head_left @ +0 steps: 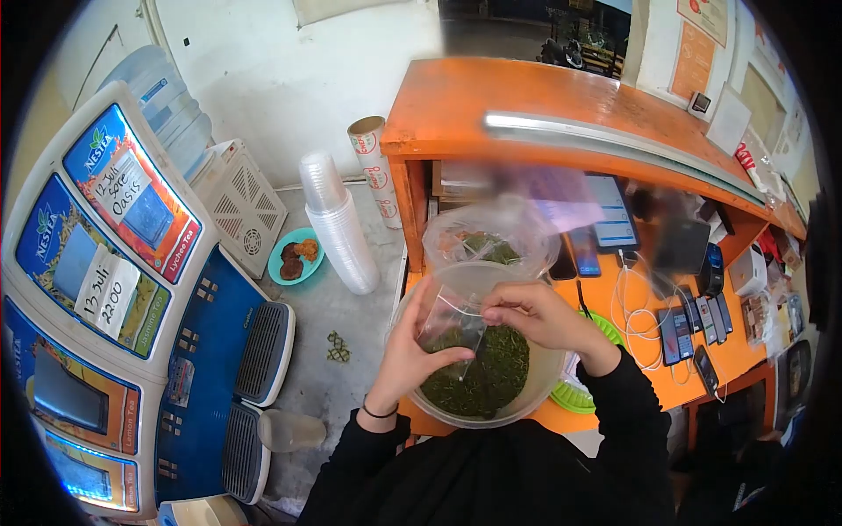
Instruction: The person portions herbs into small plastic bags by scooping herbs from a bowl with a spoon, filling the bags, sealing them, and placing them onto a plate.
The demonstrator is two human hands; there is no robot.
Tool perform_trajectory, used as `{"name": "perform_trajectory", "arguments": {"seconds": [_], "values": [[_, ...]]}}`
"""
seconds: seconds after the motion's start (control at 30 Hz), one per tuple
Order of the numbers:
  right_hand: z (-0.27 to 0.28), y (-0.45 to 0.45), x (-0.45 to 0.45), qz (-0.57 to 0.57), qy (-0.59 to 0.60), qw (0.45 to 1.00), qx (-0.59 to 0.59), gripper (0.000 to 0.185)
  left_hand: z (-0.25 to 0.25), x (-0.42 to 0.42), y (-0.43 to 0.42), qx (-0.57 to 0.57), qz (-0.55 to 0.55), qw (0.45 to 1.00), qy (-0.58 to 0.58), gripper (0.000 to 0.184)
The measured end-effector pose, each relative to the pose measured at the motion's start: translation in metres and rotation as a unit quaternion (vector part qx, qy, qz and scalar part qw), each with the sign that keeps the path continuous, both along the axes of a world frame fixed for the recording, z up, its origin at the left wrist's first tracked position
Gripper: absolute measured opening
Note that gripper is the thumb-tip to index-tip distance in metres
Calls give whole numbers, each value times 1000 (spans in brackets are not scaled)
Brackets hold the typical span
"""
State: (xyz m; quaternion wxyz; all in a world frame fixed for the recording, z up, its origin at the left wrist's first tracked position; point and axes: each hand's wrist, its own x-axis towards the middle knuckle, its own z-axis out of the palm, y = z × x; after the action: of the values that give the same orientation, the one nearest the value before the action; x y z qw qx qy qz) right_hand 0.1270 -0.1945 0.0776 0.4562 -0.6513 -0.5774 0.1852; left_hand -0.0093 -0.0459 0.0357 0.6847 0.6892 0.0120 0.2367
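Observation:
A small clear zip bag (445,317) is between my two hands, above a translucent round tub (545,383). Chopped dark green leaves (491,373) fill the lower part of the tub. My left hand (406,355) holds the bag's left side, thumb pointing right across its lower part. At the bag's upper right edge, the fingers of my right hand (537,320) are pinched together. Behind the tub lies a larger clear plastic bag (491,238) with some green and orange contents.
Drink dispensers (114,210) stand at the left. Stacked plastic cups (338,237), a patterned roll (377,171) and a turquoise plate (298,267) with brown food are on the grey counter. An orange shelf (526,96) rises ahead. Several phones (675,333) and white cables (633,302) lie right, beside a green basket (574,397).

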Motion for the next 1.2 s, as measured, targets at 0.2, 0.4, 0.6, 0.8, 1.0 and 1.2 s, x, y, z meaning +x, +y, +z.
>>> {"name": "perform_trajectory", "arguments": {"seconds": [0.2,0.4,0.6,0.8,1.0,1.2], "values": [[-3,6,-9,-65,244,967,36,14,-7,-9,7,-90,-96,987,90,50],[-14,1,-4,-36,312,949,30,9,-13,-5,2,-82,-108,990,50,29],[-20,0,-10,-45,297,953,45,3,-4,-3,-3,-6,-30,999,43,21],[-19,-4,-12,-43,271,962,12,4,-1,-3,-6,73,-10,997,32,19],[-16,2,-21,-23,148,987,51,7,5,-2,-10,157,-27,987,-1,15],[-16,0,-21,-10,60,996,67,7,9,-8,-7,176,-19,984,16,13]]}}
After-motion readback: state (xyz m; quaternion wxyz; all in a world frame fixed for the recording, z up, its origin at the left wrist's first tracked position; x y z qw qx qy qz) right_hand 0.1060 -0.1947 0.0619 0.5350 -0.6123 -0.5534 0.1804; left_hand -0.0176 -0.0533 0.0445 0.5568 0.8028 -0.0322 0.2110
